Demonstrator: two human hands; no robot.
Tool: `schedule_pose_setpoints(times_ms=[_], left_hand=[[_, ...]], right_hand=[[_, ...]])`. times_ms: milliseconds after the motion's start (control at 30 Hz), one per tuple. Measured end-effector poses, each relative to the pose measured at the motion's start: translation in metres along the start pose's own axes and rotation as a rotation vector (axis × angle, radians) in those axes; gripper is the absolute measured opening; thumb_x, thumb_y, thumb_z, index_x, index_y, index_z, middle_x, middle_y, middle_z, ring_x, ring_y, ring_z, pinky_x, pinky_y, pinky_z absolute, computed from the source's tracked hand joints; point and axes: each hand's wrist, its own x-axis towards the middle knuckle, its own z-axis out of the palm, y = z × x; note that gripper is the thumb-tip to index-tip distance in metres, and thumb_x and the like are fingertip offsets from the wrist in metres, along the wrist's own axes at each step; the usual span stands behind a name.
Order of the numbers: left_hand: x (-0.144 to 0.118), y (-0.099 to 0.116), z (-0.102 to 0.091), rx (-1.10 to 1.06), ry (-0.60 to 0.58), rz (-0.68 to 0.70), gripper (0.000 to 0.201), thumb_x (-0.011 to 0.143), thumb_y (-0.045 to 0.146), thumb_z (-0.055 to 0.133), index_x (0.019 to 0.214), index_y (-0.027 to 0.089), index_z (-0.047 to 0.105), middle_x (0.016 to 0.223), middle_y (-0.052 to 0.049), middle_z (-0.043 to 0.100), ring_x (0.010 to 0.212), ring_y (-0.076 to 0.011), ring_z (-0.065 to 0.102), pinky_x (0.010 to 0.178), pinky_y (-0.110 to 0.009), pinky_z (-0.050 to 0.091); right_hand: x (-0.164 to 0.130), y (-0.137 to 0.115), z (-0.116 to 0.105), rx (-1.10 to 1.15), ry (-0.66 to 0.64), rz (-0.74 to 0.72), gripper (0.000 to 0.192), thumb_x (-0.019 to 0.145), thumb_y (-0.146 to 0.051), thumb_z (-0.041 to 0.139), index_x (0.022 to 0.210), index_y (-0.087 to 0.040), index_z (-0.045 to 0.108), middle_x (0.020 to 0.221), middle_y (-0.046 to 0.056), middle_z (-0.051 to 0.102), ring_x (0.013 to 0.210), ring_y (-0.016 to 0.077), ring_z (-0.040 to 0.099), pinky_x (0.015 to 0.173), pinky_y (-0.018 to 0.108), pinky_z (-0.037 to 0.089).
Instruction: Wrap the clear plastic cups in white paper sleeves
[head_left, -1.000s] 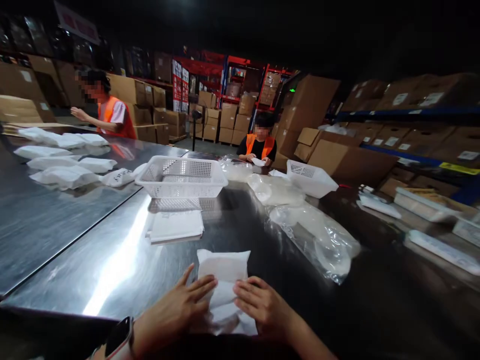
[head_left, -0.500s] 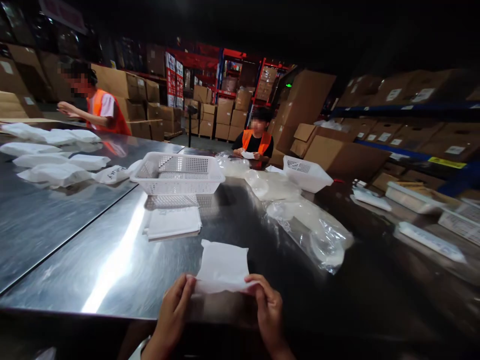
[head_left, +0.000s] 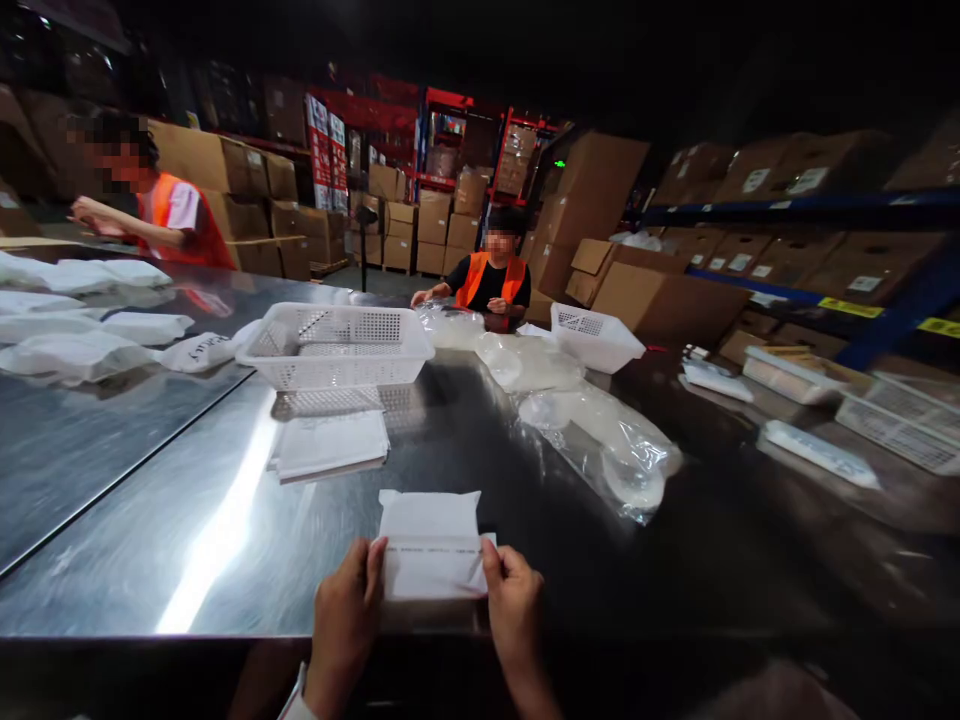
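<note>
Centrally, a folded white packet (head_left: 433,575) is pinched at opposite sides by left hand (head_left: 346,598) and right hand (head_left: 516,603), its long axis uncertain.

A warehouse, shown by stacked cardboard boxes (head_left: 433,217), blue-beamed shelving (head_left: 787,207) and a steel packing table (head_left: 247,540).

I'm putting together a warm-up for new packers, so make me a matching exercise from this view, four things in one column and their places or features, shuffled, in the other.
Things
1. Folded white packet
2. Flat white stack
3. Nearest clear plastic bag
4. Large white basket

Places or features
A. See-through, lying to the right of the stack
B. Has walls full of holes
C. Held between the wearer's left hand and right hand
D. Lying on the near side of the basket

Right pairs: 1-C, 2-D, 3-A, 4-B
</note>
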Motion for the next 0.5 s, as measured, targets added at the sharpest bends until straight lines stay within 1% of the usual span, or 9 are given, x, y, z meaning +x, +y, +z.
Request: schedule_pose_setpoints(times_ms=[100, 200, 267, 400, 467, 500], left_hand=[[0.0, -0.003, 0.0, 0.029, -0.016, 0.019, 0.038, 0.102, 0.036, 0.024, 0.07, 0.027, 0.044, 0.05, 0.0, 0.059, 0.045, -0.0219, 0.06, 0.046, -0.028, 0.032], [0.001, -0.002, -0.002, 0.034, -0.058, 0.016, 0.039, 0.102, 0.034, 0.023, 0.073, 0.026, 0.047, 0.054, -0.002, 0.063, 0.05, -0.0236, 0.064, 0.047, -0.029, 0.034], [0.002, 0.003, -0.006, 0.082, -0.124, -0.004, 0.038, 0.102, 0.033, 0.024, 0.076, 0.025, 0.05, 0.057, -0.003, 0.065, 0.054, -0.024, 0.066, 0.049, -0.028, 0.036], [0.004, 0.011, -0.015, 0.274, -0.272, -0.05, 0.039, 0.102, 0.029, 0.023, 0.081, 0.022, 0.055, 0.065, -0.008, 0.07, 0.058, -0.026, 0.069, 0.049, -0.027, 0.035], [0.005, 0.009, -0.016, 0.352, -0.319, -0.051, 0.037, 0.101, 0.027, 0.027, 0.085, 0.02, 0.058, 0.066, -0.009, 0.07, 0.057, -0.0249, 0.068, 0.047, -0.026, 0.033], [0.006, 0.006, -0.016, 0.347, -0.333, -0.025, 0.036, 0.101, 0.026, 0.028, 0.086, 0.019, 0.06, 0.065, -0.009, 0.07, 0.054, -0.0235, 0.067, 0.045, -0.025, 0.031]], right_hand=[[0.001, -0.002, -0.001, -0.027, 0.039, -0.057, 0.065, 0.097, -0.061, 0.038, 0.049, -0.02, 0.053, 0.047, 0.002, 0.055, 0.043, 0.0126, 0.051, 0.045, 0.024, 0.034], [0.001, -0.003, -0.001, -0.057, 0.065, -0.108, 0.065, 0.099, -0.059, 0.036, 0.051, -0.02, 0.057, 0.046, 0.002, 0.056, 0.043, 0.0125, 0.052, 0.046, 0.024, 0.034], [0.001, -0.001, 0.001, -0.096, 0.064, -0.118, 0.066, 0.099, -0.058, 0.035, 0.05, -0.02, 0.056, 0.044, 0.001, 0.055, 0.041, 0.0118, 0.049, 0.044, 0.025, 0.032], [0.002, 0.007, 0.007, -0.17, 0.018, -0.138, 0.069, 0.1, -0.058, 0.031, 0.045, -0.021, 0.05, 0.038, 0.0, 0.051, 0.036, 0.0101, 0.037, 0.041, 0.027, 0.024], [0.002, 0.011, 0.009, -0.186, -0.019, -0.161, 0.07, 0.1, -0.058, 0.03, 0.044, -0.021, 0.048, 0.036, 0.001, 0.05, 0.035, 0.01, 0.034, 0.042, 0.029, 0.022], [0.002, 0.013, 0.01, -0.195, -0.028, -0.163, 0.07, 0.101, -0.057, 0.028, 0.044, -0.021, 0.048, 0.036, 0.001, 0.05, 0.034, 0.0103, 0.033, 0.042, 0.029, 0.022]])
